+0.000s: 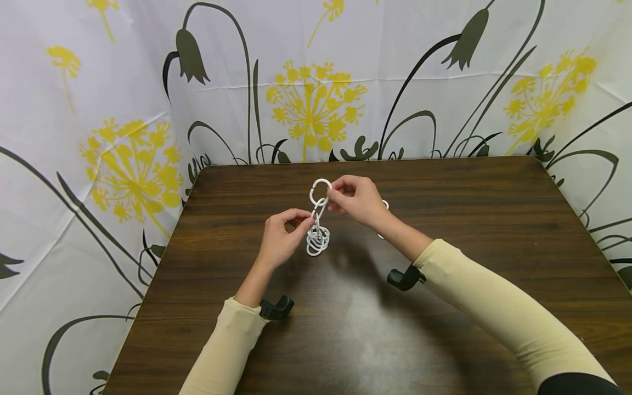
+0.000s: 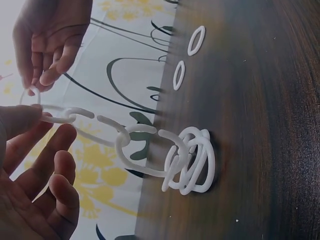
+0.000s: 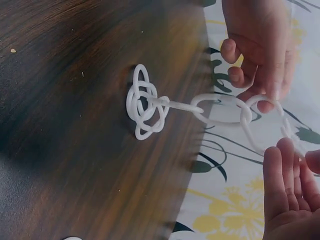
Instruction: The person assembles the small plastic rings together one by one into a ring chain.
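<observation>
A chain of white plastic links hangs between the two hands. The left hand [image 1: 283,236] pinches a link near the chain's upper part between thumb and index finger, its other fingers loosely bent in the left wrist view. Higher and to the right, the right hand [image 1: 357,200] pinches the top link [image 1: 312,193] with thumb and fingertips. This C-shaped link has a small gap in its side and meets the link held by the left hand. Below, the chain runs down to a heap of joined links [image 2: 210,162] on the tabletop.
Two loose white links [image 2: 192,41] lie on the dark wooden table [image 1: 222,263], partly hidden behind the right wrist in the head view. A white curtain [image 1: 306,33] with yellow and green flower print hangs past the table's far edge.
</observation>
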A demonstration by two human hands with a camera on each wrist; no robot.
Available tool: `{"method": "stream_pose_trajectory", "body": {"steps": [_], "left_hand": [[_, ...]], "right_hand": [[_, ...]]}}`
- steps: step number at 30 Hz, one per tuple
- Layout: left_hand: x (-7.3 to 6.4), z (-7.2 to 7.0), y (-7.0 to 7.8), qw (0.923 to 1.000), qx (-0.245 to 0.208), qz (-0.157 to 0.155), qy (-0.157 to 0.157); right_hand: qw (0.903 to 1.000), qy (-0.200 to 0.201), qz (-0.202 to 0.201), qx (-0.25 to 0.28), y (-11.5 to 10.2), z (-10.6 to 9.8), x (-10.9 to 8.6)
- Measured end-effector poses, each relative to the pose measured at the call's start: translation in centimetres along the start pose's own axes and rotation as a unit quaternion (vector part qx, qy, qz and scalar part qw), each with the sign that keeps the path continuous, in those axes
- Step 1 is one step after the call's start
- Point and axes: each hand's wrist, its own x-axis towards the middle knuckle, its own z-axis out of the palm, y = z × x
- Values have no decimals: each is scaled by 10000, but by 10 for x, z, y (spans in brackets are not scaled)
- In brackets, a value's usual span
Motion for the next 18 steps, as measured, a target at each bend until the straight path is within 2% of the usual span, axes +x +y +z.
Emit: {"method": "stream_pose_trajectory", "body": {"steps": [5, 12, 18], "left_hand": [[3, 0, 0, 9998, -102, -139, 121], [10, 0, 0, 9939, -944, -501, 270], [13, 1, 0, 9868, -1417, -675, 398]], "right_hand": [[9999, -166, -14, 42, 1, 1, -1], [9994, -347, -1, 92, 1, 0, -1], [9980, -611, 156, -26, 1, -4, -1]]}}
